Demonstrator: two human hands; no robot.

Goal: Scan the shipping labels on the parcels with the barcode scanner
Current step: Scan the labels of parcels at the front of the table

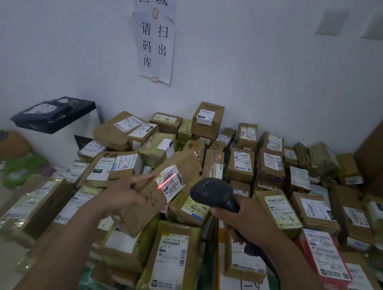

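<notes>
Left hand (121,194) grips brown paper-wrapped parcel (153,195); right hand (242,216) grips black handheld barcode scanner (213,191), red line on white shipping label (172,182).

Premises: a parcel depot or storeroom, outbound section. Brown cardboard parcels (207,125) lie heaped in a dense pile against a plain white wall (277,71). They bear printed shipping labels (240,164) with barcodes, and several carry handwritten codes such as "2-2" and "3-3". Two paper notices (156,45) taped to the wall read, in Chinese, "outbound area" (upper sheet partly cut off) and "please scan to check out". A corded barcode scanner (213,192) throws a red line across the label (171,183) of one held parcel (154,212).
</notes>
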